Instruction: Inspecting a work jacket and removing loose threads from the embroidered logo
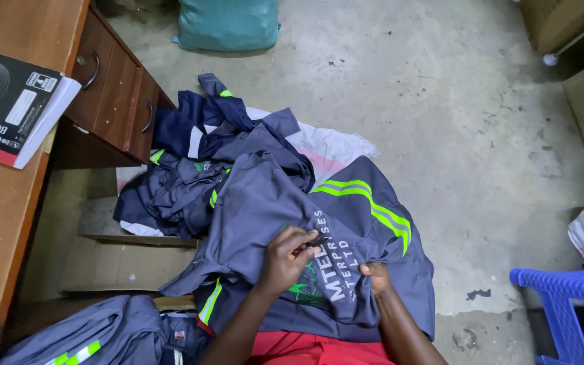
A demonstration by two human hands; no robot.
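A grey work garment (272, 203) with bright green stripes and white printed lettering lies over my lap. My left hand (285, 260) rests on it beside the lettering, its fingertips pinched on a small dark thing (317, 240) that is too small to identify. My right hand (376, 277) grips a fold of the same garment just right of the lettering, thumb on top. My red clothing (305, 348) shows below the cloth.
A heap of navy and grey garments (190, 169) lies on a white sack on the concrete floor. A wooden desk with drawers (113, 94) and a black book (8, 101) stand left. A teal sack (228, 23), a cardboard box (130, 267), a blue plastic chair (566, 290) and another grey garment (96, 334) surround me.
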